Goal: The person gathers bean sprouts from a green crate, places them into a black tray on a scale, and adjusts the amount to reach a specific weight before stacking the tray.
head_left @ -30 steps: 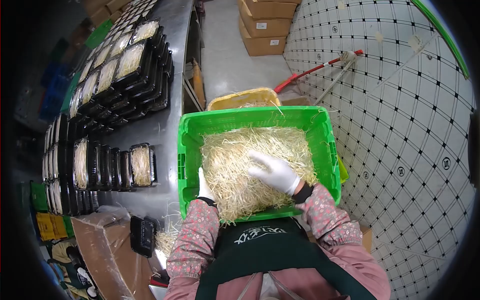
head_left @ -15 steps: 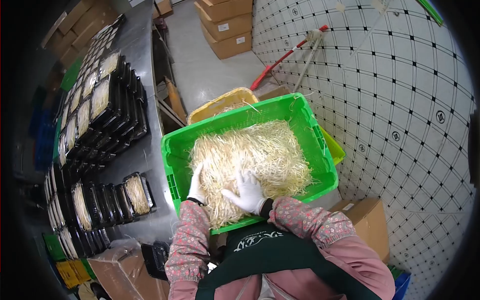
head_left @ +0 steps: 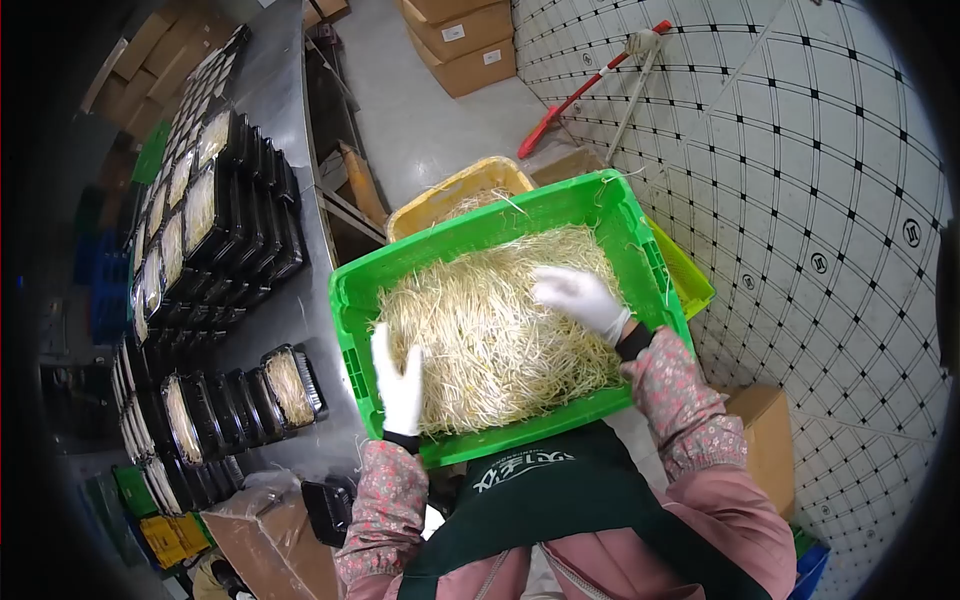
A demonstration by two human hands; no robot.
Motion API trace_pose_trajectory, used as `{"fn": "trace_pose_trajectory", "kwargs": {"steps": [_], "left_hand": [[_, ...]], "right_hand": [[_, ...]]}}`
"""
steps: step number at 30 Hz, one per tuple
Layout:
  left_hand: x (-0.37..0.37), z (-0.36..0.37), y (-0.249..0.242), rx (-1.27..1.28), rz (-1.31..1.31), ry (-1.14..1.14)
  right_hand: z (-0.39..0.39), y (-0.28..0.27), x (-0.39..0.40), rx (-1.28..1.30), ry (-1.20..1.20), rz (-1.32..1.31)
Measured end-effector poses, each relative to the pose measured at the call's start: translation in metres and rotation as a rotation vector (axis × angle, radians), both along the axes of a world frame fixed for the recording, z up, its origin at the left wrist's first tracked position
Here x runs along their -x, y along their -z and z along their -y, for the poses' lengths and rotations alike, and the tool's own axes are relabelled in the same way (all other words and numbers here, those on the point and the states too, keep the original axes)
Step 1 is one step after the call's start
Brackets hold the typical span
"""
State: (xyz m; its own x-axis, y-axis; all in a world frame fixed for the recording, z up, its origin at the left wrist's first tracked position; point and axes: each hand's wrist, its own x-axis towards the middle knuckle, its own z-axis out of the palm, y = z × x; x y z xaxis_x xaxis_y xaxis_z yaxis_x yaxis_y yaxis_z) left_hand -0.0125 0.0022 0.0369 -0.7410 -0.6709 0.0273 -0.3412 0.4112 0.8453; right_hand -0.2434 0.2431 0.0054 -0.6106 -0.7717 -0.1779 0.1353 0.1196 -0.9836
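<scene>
Pale bean sprouts (head_left: 490, 345) with thin stems fill most of a green plastic crate (head_left: 460, 229) in front of my body. My left hand (head_left: 400, 388), in a white glove, rests at the left side of the sprouts with its thumb spread from the fingers. Over the right part of the heap is my gloved right hand (head_left: 582, 299), palm down, its fingers stretched out toward the middle. Neither hand grips anything.
Black trays (head_left: 205, 210) packed with sprouts stand in stacks on a steel table (head_left: 285, 100) at left. Behind the crate is a yellow basket (head_left: 420, 215). Cardboard boxes (head_left: 465, 50) are stacked at the back; a red-handled tool (head_left: 590, 88) leans on the tiled wall (head_left: 750, 200).
My right hand has moved right and away from me, leaving the front middle of the sprouts. My left hand has shifted slightly and spread its thumb. The sprouts lie more loosely in front.
</scene>
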Motion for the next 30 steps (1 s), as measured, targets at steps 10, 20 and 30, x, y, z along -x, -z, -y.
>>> {"fn": "trace_pose_trajectory", "kwargs": {"steps": [10, 20, 30], "left_hand": [[0.068, -0.07, 0.043, 0.561, 0.346, 0.87], [0.003, -0.049, 0.037, 0.555, 0.312, 0.703], [0.009, -0.063, 0.043, 0.562, 0.249, 0.587]], "right_hand": [[0.02, 0.061, 0.035, -1.019, -0.24, -0.358], [0.028, 0.049, 0.034, -1.168, -0.351, -0.382], [0.011, 0.057, 0.052, -1.103, -0.172, -0.405]]}}
